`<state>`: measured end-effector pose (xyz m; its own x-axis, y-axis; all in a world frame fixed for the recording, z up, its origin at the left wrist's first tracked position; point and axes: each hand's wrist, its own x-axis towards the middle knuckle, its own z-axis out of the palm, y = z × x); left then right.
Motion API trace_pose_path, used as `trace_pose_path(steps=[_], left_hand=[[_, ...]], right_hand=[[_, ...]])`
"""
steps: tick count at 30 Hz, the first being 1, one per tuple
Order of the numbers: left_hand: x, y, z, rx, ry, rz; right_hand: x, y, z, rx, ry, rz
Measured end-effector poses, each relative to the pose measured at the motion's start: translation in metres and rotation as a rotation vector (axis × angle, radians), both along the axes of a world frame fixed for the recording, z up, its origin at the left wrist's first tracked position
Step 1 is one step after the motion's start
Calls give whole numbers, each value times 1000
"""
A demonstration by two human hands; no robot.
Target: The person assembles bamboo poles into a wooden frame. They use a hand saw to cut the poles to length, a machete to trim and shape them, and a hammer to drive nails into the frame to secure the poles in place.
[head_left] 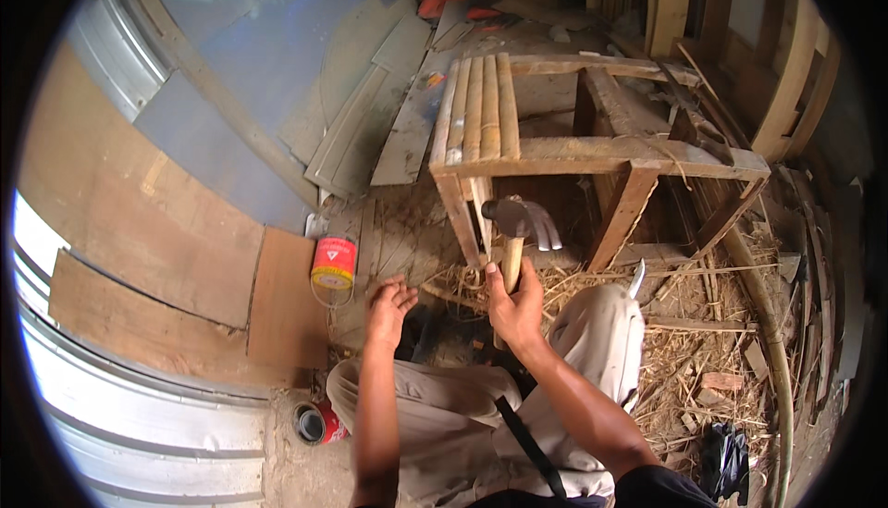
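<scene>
My right hand (518,309) grips the wooden handle of a claw hammer (525,221), its dark head raised in front of a low wooden frame (592,161). Several bamboo strips (486,105) lie side by side across the frame's left end; the rest of its top is uncovered. My left hand (387,312) hovers above the floor left of the hammer, fingers loosely curled and a little apart, with nothing visible in them. Near it stands a red and yellow can (334,263) with a wire handle.
Bamboo shavings (684,369) and wood scraps litter the floor at right, beside a long pole (763,323) and a black plastic bag (724,460). An open red can (319,423) lies by my left knee. Boards (148,240) and corrugated metal (166,439) line the left side.
</scene>
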<state>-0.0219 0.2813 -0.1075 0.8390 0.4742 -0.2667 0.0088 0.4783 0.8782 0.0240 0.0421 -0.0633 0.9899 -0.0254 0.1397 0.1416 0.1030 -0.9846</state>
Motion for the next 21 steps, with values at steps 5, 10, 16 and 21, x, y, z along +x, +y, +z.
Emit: trace_pose_path(steps=[5, 10, 16, 21], left_hand=[[93, -35, 120, 399, -324, -242], [258, -63, 178, 972, -370, -345], [451, -49, 149, 1442, -449, -117], [474, -66, 122, 1314, 25, -67]], right_hand=[[80, -41, 72, -21, -175, -14], [210, -55, 128, 117, -270, 16], [356, -83, 169, -338, -86, 116], [428, -58, 130, -77, 105, 114]])
